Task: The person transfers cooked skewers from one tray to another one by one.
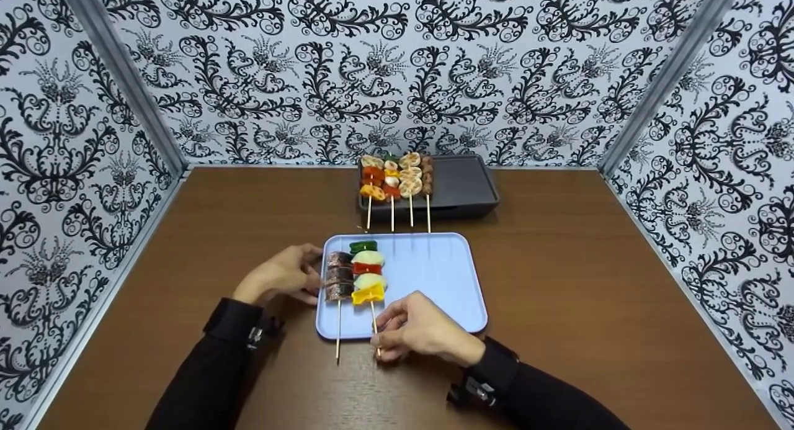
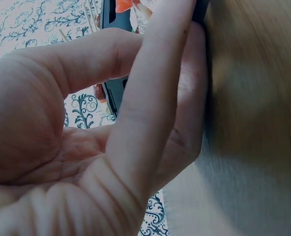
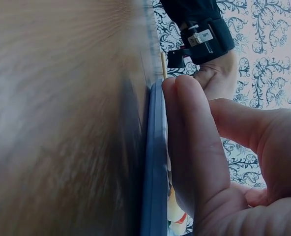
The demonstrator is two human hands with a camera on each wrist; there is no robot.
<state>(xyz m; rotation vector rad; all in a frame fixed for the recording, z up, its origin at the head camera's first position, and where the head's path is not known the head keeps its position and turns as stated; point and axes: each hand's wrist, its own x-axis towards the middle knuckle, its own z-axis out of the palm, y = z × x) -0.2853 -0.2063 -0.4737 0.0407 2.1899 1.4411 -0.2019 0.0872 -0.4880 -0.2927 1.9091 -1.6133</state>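
Head view: blue tray [image 1: 434, 281] on the brown table [image 1: 558, 293], two skewers on its left half, side by side, sticks overhanging the near rim. Outer one is the dark skewer [image 1: 339, 275], three chunks. Right beside it, the veg skewer [image 1: 369, 282]: green, pale, red, pale, yellow, far to near. Right hand [image 1: 419, 327] pinches the veg skewer's stick between thumb and fingers, at the tray's near rim; food end lies over the tray. Left hand [image 1: 285, 272] is at the tray's left rim, beside the dark skewer, fingers loosely bent, not wrapped round anything I can see. Behind the tray, a dark grill [image 1: 462, 179] carries four more skewers [image 1: 392, 182] on its left half, sticks poking out over the front edge toward the tray; right half is bare. Black-on-white patterned walls [image 1: 397, 76] round the table. Left wrist view: fingers gently curved low along the table, gap between thumb and fingers; part of the grill and some food behind. Fingertip contact hidden. Right wrist view: fingers close together just above the tray's edge, pinch point itself hidden. A stick tip shows past them, can't tell whose. Left sleeve [image 3: 199, 34] at the top.
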